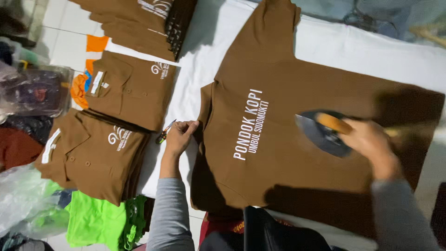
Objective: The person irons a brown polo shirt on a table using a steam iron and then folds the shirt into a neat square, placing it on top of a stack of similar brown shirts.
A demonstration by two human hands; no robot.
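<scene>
Grey sleeves frame the near edge, and between them a brown shirt [297,139] lies back-up on a white sheet [353,51], its collar at the left, its hem at the right, its long axis running left to right; one sleeve reaches toward the far side. White lettering crosses its back.

On the shirt's right half sits an iron [320,132] with a dark soleplate and an orange handle, its tip pointing left toward the collar. The right hand [371,142] is closed around that handle, blurred. The left hand [180,135] rests with curled fingers pinning the collar edge — it grips nothing that can be made out.

Judged from here, the risks are plain: the iron passing over the lettering could damage the print, resting too long could scorch the cloth, and a long stroke left would bring it toward the pinning fingers.

Just beside the left hand lies a small pen-like object [165,132]. Farther left are stacks of folded brown shirts [116,121] — green cloth [100,221] lies near them.
</scene>
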